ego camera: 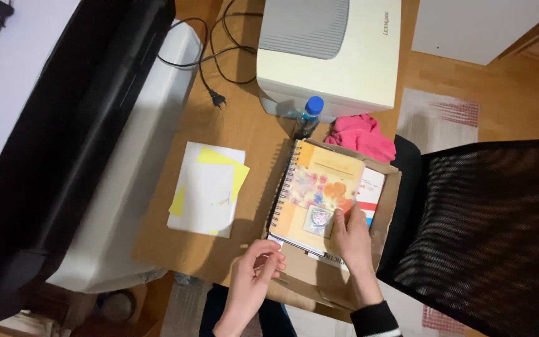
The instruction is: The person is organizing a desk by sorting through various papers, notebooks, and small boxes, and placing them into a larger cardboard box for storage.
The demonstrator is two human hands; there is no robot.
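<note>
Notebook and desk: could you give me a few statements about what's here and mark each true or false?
1. The right hand rests on the spiral notebook. True.
2. The notebook lies in a cardboard box. True.
3. The bottle has a red cap. False: it is blue.
4. The left hand holds the yellow paper. False: the paper lies apart on the desk.
5. A pink cloth lies beside the printer. True.

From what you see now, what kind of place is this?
Probably a home office corner. A beige printer stands on a wooden desk, a black mesh chair is beside it, and the right hand rests on a spiral notebook.
</note>
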